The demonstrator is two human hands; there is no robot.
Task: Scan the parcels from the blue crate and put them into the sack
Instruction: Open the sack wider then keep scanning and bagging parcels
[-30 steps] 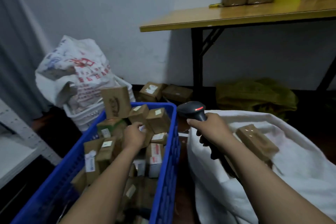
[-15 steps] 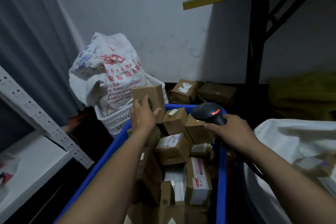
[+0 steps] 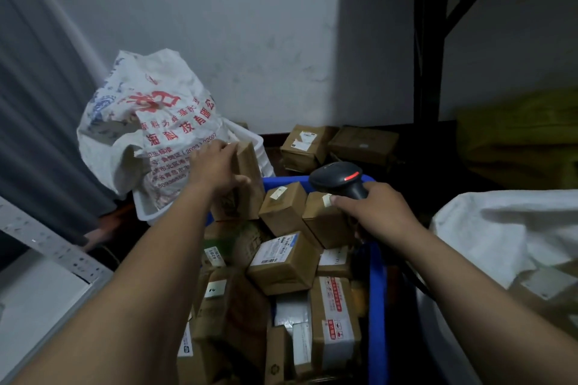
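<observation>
The blue crate (image 3: 377, 291) in front of me is heaped with several brown cardboard parcels. My left hand (image 3: 215, 167) grips an upright brown parcel (image 3: 247, 178) at the crate's far left corner, fingers over its top and thumb on its side. Over the crate's far right corner, my right hand (image 3: 378, 212) holds a black barcode scanner (image 3: 339, 178) with a red light showing, its head pointing left. The white sack (image 3: 500, 228) lies open at the right, with parcels partly visible inside.
A printed white bag (image 3: 150, 125) sits in a white basket behind the crate. Two loose boxes (image 3: 308, 142) lie on the floor by the wall. A black table leg (image 3: 427, 40) rises at the right. A grey metal shelf (image 3: 47, 247) is at the left.
My view has swung left, away from the sack. My left hand moved from the parcels in the crate's middle to the upright parcel at the far corner and gripped it. The scanner came over the crate.
</observation>
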